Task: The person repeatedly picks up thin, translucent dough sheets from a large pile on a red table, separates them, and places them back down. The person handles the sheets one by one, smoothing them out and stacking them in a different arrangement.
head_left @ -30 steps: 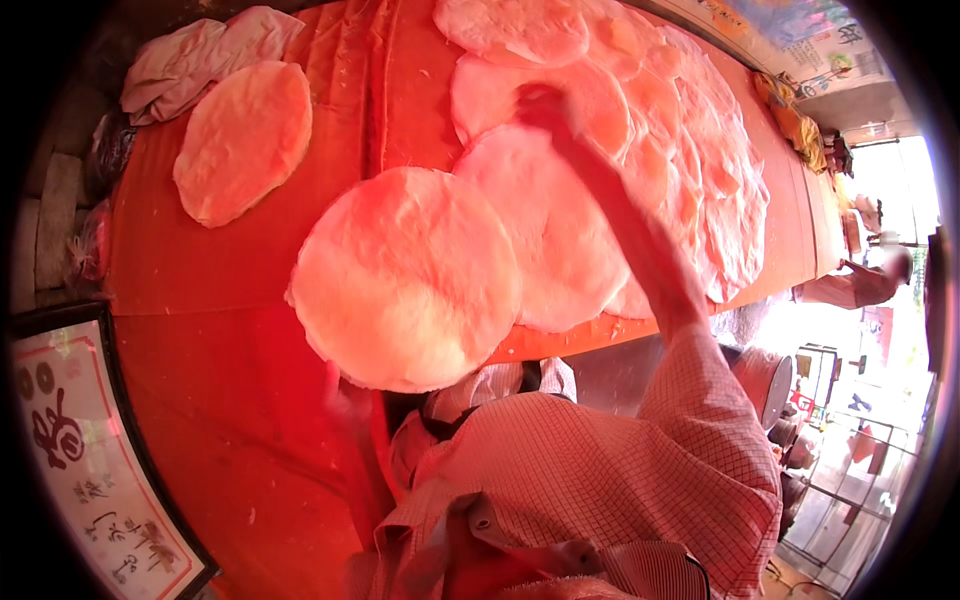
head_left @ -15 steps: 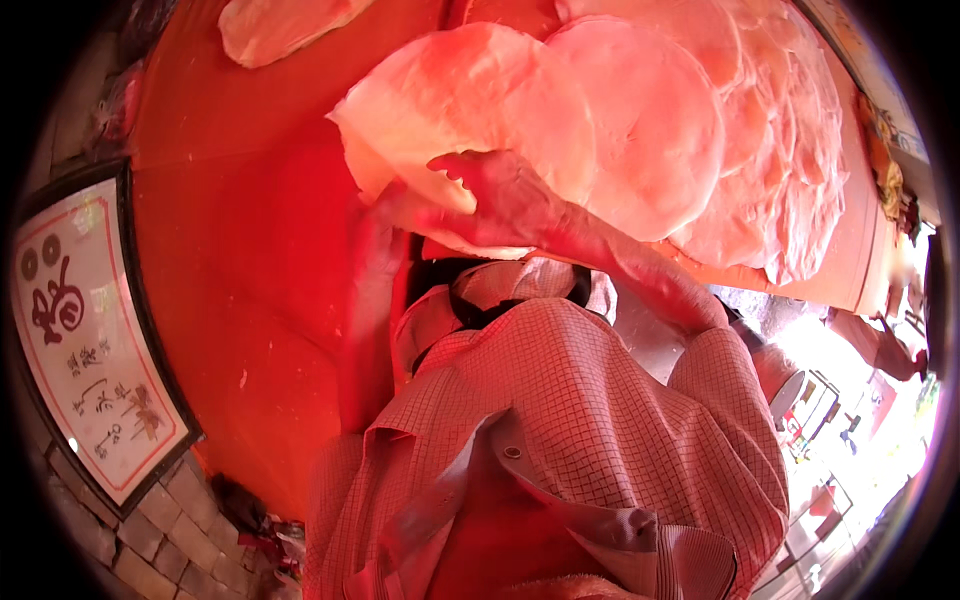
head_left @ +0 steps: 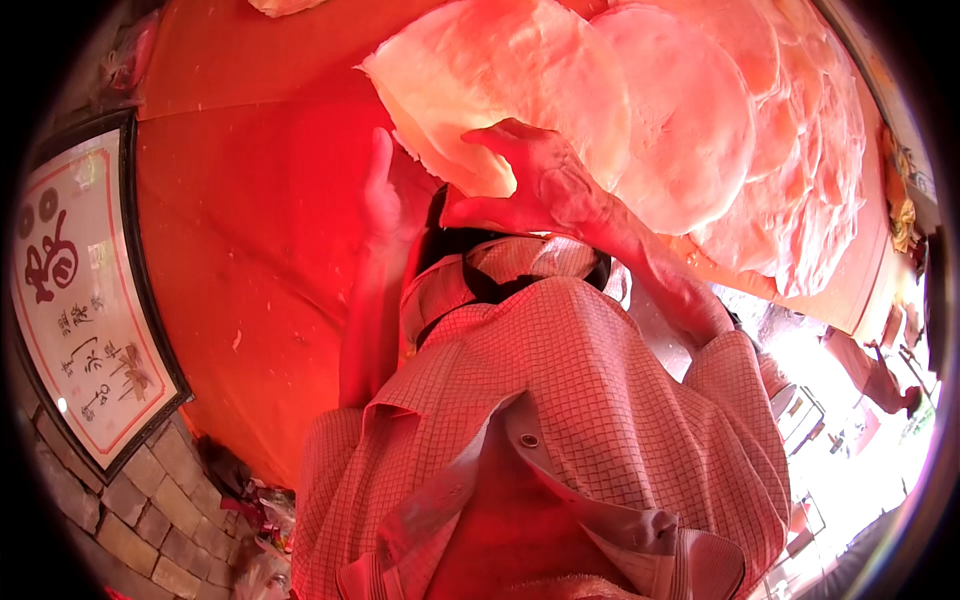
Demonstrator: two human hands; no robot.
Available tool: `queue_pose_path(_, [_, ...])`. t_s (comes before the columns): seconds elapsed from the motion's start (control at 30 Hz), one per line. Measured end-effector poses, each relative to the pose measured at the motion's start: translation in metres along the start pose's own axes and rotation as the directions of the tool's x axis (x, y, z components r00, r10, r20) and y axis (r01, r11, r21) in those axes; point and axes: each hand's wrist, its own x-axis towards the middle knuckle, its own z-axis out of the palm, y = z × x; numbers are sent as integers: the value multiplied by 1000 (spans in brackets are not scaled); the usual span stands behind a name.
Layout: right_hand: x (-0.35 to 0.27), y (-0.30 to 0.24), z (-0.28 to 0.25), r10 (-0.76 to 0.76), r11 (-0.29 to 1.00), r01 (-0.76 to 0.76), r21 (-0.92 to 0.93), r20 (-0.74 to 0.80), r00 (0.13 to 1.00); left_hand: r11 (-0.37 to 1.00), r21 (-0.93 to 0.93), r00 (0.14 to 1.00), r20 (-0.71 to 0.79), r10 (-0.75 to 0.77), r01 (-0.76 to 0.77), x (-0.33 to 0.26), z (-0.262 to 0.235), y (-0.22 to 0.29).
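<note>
Pale, thin dough made up the large round flatbread sheet that the person was handling at the near edge of the orange-red cloth-covered table. The right hand lay on the sheet's near rim, its grip closed on that edge with the thumb hooked below and the fingers curled over the top. The left hand stood just to the left of it, flat and upright with fingers together, clamped on nothing, its fingertips close to the sheet's ragged lower-left edge; whether they touched it I could not tell. From both hands the sheet spread up and away across the table, so the right hand was plainly the nearer and the only one with a hold. Being round, it had no real long axis. Its far side overlapped a row of similar pale round flatbreads laid like scales toward the right end of the table, and where one ended and the next began was hard to make out in the red cast. A checked, pale short-sleeved shirt hid the table's near edge below the hands. A framed white sign with dark painted marks leaned at the left above grey paving bricks.
</note>
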Motion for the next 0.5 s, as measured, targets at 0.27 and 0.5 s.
queue_pose_path(0.27, [3,9,-13,341,857,-443,264,353,871,961,275,990,-123,65,-29,4,19,-2])
queue_pose_path(0.5, [3,6,-2,323,908,-360,214,190,927,988,150,988,-143,58,-36,2,6,-4])
